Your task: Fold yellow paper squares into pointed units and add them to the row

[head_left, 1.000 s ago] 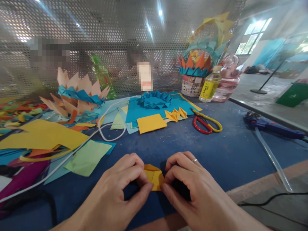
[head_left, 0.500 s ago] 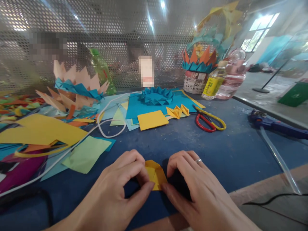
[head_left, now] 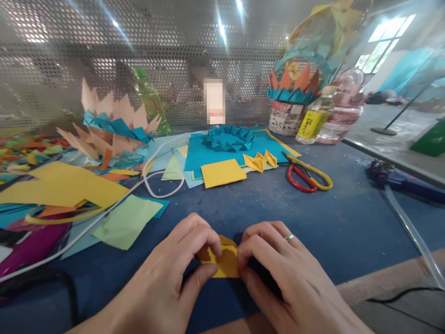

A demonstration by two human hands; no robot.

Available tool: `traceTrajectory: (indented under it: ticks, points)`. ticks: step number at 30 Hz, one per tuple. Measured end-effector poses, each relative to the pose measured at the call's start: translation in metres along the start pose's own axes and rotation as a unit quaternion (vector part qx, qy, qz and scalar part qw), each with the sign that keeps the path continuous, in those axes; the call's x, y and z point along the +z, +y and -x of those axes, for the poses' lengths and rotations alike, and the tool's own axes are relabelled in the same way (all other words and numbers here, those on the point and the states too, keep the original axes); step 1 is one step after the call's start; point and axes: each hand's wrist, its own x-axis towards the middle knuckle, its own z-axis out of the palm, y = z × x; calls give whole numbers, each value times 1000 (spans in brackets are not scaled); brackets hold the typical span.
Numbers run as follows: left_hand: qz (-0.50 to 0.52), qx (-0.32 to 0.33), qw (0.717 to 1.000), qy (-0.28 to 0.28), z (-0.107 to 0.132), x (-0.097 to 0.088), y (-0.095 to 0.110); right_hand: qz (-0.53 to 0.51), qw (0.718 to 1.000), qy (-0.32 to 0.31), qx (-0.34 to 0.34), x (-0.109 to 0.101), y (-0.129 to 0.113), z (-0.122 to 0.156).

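A small folded piece of yellow paper (head_left: 227, 260) lies near the table's front edge, between my two hands. My left hand (head_left: 189, 253) has its thumb on the paper's lower left part and its curled index finger above it. At the right edge, the thumb and bent fingers of my right hand (head_left: 274, 264), which wears a ring, pinch the paper. Its upper edge looks rounded by folds, and the fingers hide both sides. Beyond my hands lie a yellow paper rectangle (head_left: 223, 173) and two small folded yellow points (head_left: 260, 162).
Red-and-yellow-handled scissors (head_left: 309, 176) lie right of centre, a blue glue gun (head_left: 399, 178) farther right. A blue pleated paper ring (head_left: 231, 138) rests on blue sheets. A white cord (head_left: 114, 206) crosses loose papers at left. A yellow-labelled bottle (head_left: 314, 118) stands at the back.
My left fingers have shifted on the yellow paper, and more of its left side shows. My right fingers have closed in on its right edge. The view has shifted slightly left.
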Motion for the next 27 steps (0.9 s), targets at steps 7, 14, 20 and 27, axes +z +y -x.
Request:
traceTrajectory:
  ticks: [7, 14, 20, 27]
  points:
    - [-48, 59, 997, 5, 5, 2, 0, 29, 997, 19, -68, 0, 5, 5]
    - [-242, 231, 935, 121, 6, 7, -5, 59, 991, 66, -104, 4, 6, 5]
    - [-278, 274, 910, 141, 8, 16, -8, 48, 990, 85, -104, 4, 5, 6]
    - [-277, 249, 921, 111, 17, 5, 8, 33, 987, 111, -108, 1, -1, 7]
